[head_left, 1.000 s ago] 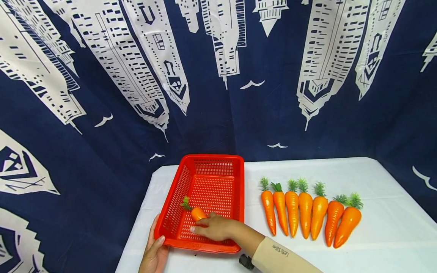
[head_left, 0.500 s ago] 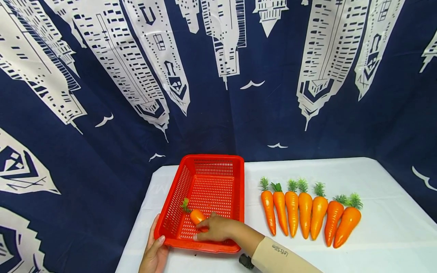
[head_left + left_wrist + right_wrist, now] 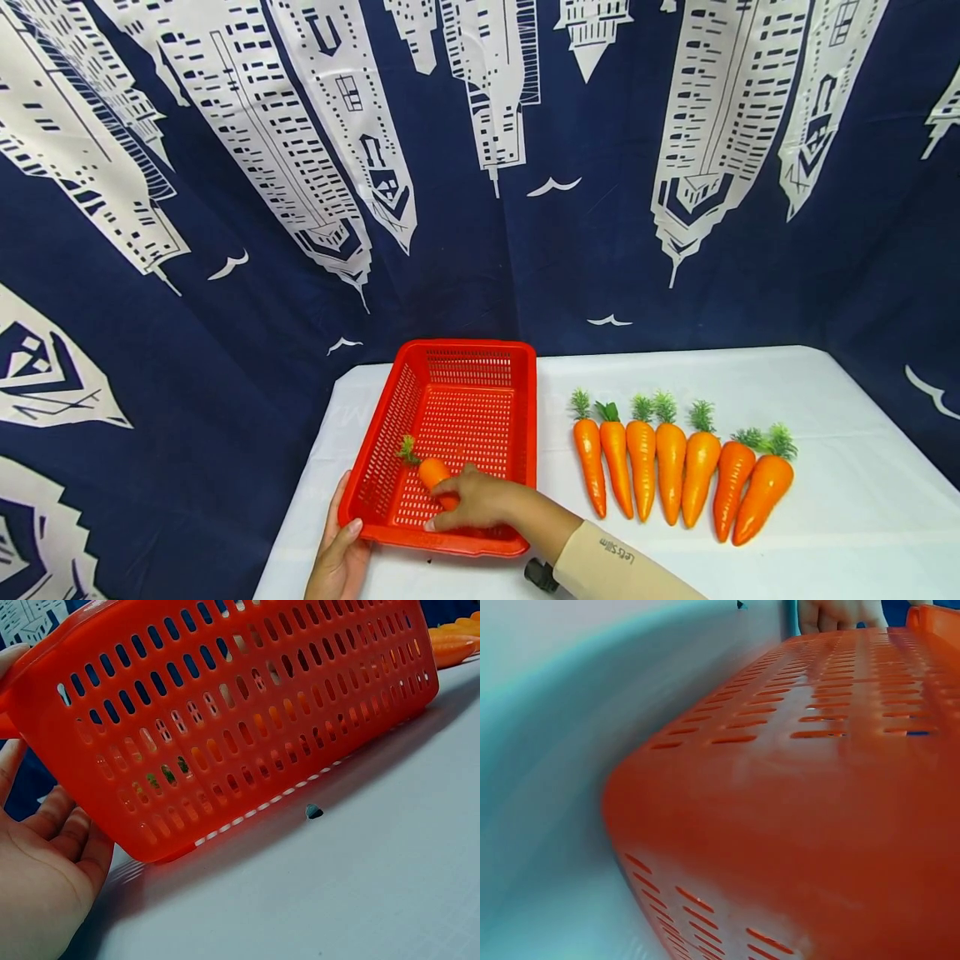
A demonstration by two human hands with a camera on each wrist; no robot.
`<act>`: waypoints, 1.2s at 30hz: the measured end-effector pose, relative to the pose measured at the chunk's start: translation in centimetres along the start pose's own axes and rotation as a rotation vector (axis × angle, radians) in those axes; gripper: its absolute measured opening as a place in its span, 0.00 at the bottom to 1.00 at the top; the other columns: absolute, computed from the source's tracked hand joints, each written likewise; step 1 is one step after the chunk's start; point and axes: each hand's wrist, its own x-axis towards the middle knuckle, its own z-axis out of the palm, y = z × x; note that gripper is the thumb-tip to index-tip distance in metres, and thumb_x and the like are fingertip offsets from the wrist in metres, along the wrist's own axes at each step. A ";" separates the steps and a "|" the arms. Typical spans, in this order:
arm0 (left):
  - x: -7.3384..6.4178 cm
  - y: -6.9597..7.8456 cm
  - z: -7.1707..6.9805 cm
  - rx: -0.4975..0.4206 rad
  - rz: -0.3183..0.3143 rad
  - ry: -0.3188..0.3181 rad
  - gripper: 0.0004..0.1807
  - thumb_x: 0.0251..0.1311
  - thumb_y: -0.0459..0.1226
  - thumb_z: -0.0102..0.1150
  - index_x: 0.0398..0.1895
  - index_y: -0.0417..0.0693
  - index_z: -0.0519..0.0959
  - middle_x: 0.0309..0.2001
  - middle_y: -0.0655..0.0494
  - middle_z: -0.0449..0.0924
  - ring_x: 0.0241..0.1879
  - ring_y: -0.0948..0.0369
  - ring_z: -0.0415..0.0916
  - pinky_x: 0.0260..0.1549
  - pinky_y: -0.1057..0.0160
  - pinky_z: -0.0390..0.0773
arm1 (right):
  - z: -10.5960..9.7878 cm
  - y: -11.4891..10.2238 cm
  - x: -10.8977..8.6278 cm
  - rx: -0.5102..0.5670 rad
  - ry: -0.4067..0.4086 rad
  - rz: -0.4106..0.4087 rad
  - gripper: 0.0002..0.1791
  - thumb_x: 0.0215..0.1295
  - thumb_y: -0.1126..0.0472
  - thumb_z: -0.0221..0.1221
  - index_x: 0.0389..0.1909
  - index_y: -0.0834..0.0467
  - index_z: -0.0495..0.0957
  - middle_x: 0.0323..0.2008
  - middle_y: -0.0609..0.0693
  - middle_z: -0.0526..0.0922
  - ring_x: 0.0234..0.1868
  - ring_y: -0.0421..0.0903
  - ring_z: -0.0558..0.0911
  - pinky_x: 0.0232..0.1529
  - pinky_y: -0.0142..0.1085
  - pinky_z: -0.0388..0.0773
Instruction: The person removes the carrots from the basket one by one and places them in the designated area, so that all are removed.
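Observation:
A red slotted plastic basket (image 3: 525, 417) stands on the table. At its near left corner my left hand (image 3: 343, 554) holds the rim, thumb on top and fingers along the outer side; the left wrist view shows the same hand (image 3: 45, 877) against the basket wall (image 3: 247, 750). Inside the basket lies an orange carrot (image 3: 432, 472) with a green top towards the left. My right hand (image 3: 476, 500) reaches over the near right rim, its fingers and thumb around the carrot's lower part, which is partly hidden. In the right wrist view the basket's outer corner (image 3: 742, 810) fills most of the picture.
Several more carrots (image 3: 670, 467) with green tops lie in a row on the white table (image 3: 862, 500) right of the basket. A dark blue cloth (image 3: 465, 275) with white buildings hangs behind. A small dark speck (image 3: 314, 811) shows near the basket.
My right thumb has drawn a little back towards the near rim, and more of the carrot's lower part shows between thumb and fingers. The left hand and basket have stayed put.

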 end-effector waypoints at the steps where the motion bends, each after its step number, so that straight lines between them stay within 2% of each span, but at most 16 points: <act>1: 0.0 0.0 0.0 -0.006 0.004 -0.005 0.39 0.73 0.26 0.34 0.82 0.59 0.38 0.72 0.77 0.65 0.70 0.72 0.67 0.67 0.71 0.70 | 0.0 0.0 0.0 0.008 0.007 -0.004 0.31 0.55 0.39 0.71 0.60 0.42 0.81 0.73 0.72 0.60 0.67 0.68 0.73 0.62 0.69 0.70; 4: -0.1 0.0 -0.1 -0.014 0.009 -0.012 0.39 0.73 0.25 0.34 0.81 0.59 0.38 0.72 0.76 0.65 0.70 0.72 0.67 0.67 0.71 0.70 | 0.0 0.0 0.0 0.049 0.020 -0.017 0.32 0.54 0.40 0.72 0.61 0.42 0.81 0.74 0.74 0.57 0.69 0.71 0.69 0.63 0.71 0.68; 7: 0.0 0.0 -0.1 -0.015 0.009 -0.014 0.40 0.73 0.25 0.33 0.82 0.55 0.33 0.72 0.76 0.65 0.70 0.71 0.67 0.67 0.70 0.70 | -0.2 0.0 0.1 0.096 0.035 -0.046 0.31 0.54 0.41 0.73 0.60 0.41 0.81 0.75 0.75 0.54 0.71 0.74 0.65 0.63 0.73 0.66; 10: -0.1 0.0 0.0 -0.013 0.010 -0.017 0.41 0.74 0.26 0.33 0.82 0.53 0.30 0.72 0.76 0.65 0.70 0.71 0.67 0.67 0.70 0.70 | -0.3 0.1 0.2 0.128 0.055 -0.086 0.28 0.54 0.43 0.73 0.58 0.41 0.82 0.70 0.68 0.66 0.65 0.64 0.74 0.60 0.63 0.75; 12: -0.1 0.0 0.0 -0.013 0.010 -0.017 0.41 0.74 0.26 0.33 0.82 0.53 0.30 0.72 0.76 0.65 0.70 0.71 0.67 0.67 0.71 0.70 | -0.4 0.1 0.3 0.147 0.069 -0.114 0.26 0.56 0.45 0.73 0.57 0.42 0.83 0.61 0.61 0.73 0.56 0.54 0.78 0.54 0.51 0.79; 14: -0.1 0.0 0.1 -0.012 0.010 -0.019 0.41 0.74 0.26 0.32 0.82 0.53 0.29 0.72 0.75 0.64 0.70 0.71 0.67 0.67 0.71 0.69 | -0.4 0.1 0.3 0.171 0.078 -0.129 0.24 0.57 0.47 0.72 0.56 0.43 0.84 0.51 0.55 0.75 0.45 0.46 0.77 0.46 0.41 0.78; 18: -0.1 0.1 0.1 -0.014 0.009 -0.014 0.41 0.73 0.25 0.32 0.82 0.54 0.31 0.72 0.75 0.64 0.70 0.71 0.67 0.67 0.70 0.70 | -0.6 0.1 0.3 0.228 0.107 -0.141 0.19 0.61 0.56 0.70 0.54 0.47 0.85 0.44 0.51 0.74 0.40 0.44 0.73 0.40 0.34 0.72; 22: -0.1 0.1 0.2 -0.015 0.007 -0.007 0.41 0.73 0.25 0.32 0.82 0.54 0.30 0.72 0.75 0.64 0.70 0.71 0.68 0.67 0.70 0.70 | -0.7 0.0 0.3 0.263 0.130 -0.141 0.18 0.61 0.62 0.68 0.53 0.49 0.86 0.46 0.51 0.76 0.42 0.44 0.73 0.41 0.34 0.73; 26: -0.1 0.1 0.3 -0.019 0.009 -0.008 0.40 0.73 0.26 0.32 0.82 0.55 0.32 0.72 0.75 0.64 0.70 0.71 0.67 0.68 0.70 0.70 | -0.8 0.0 0.2 0.287 0.136 -0.151 0.19 0.61 0.64 0.68 0.54 0.49 0.85 0.49 0.52 0.78 0.44 0.44 0.73 0.43 0.34 0.73; 28: -0.1 0.1 0.3 -0.024 0.010 -0.016 0.40 0.73 0.25 0.32 0.82 0.56 0.33 0.72 0.74 0.63 0.70 0.72 0.67 0.68 0.70 0.69 | -0.8 0.0 0.1 0.319 0.141 -0.162 0.21 0.62 0.65 0.68 0.56 0.49 0.84 0.51 0.53 0.78 0.44 0.45 0.75 0.42 0.34 0.75; 32: -0.1 0.1 0.2 -0.031 0.011 -0.033 0.41 0.73 0.25 0.31 0.82 0.55 0.30 0.73 0.73 0.62 0.71 0.72 0.66 0.68 0.71 0.69 | -1.0 0.0 -0.1 0.390 0.151 -0.156 0.25 0.63 0.66 0.66 0.61 0.47 0.81 0.57 0.57 0.77 0.46 0.47 0.78 0.41 0.35 0.79; 36: -0.1 0.1 0.2 -0.024 -0.006 -0.007 0.41 0.74 0.26 0.32 0.82 0.54 0.28 0.72 0.74 0.63 0.70 0.72 0.67 0.67 0.71 0.69 | -1.1 0.1 0.0 0.424 0.168 -0.154 0.29 0.64 0.65 0.66 0.65 0.45 0.77 0.58 0.58 0.76 0.44 0.46 0.79 0.37 0.33 0.81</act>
